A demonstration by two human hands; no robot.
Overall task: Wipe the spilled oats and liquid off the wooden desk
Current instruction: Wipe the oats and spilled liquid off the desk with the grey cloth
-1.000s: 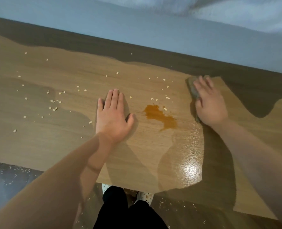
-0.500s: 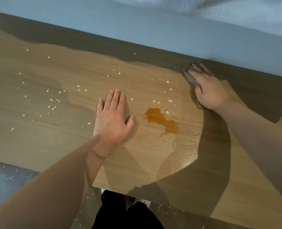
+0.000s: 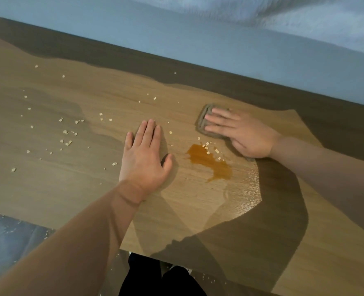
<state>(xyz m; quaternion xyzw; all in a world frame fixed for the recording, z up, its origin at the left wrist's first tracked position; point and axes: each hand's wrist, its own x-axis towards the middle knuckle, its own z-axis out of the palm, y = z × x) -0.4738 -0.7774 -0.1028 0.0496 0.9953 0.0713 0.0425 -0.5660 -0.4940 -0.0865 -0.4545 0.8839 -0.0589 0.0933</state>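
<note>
Grey-brown cloth (image 3: 202, 122) now lies folded under the right grip (image 3: 243, 134), whose straight, spread fingers press it flat on the desk (image 3: 48, 189) instead of curling round it. Half a second ago this grip and the cloth were at the far back edge of the desk, in the dark shadow band. Since then they have come nearer and to the left, and now sit just beside the far right edge of the amber puddle (image 3: 208, 163) without yet touching it.

A few oat flakes (image 3: 206, 147) lie at the puddle's far rim, between the liquid and the cloth. The stretch the cloth has crossed looks free of flakes, so the stroke seems to be pulling debris toward the spill.

The left grip (image 3: 143, 154) has not shifted. It rests palm down, released and holding nothing, left of the puddle, apparently bracing the person.

Most of the work remains. The puddle is whole, and the scattered oats (image 3: 67, 143) on the left half of the desk are untouched. More flakes lie on the floor (image 3: 6, 236) below the near edge. The next pass probably carries the cloth across the liquid, which may smear before it soaks in.
</note>
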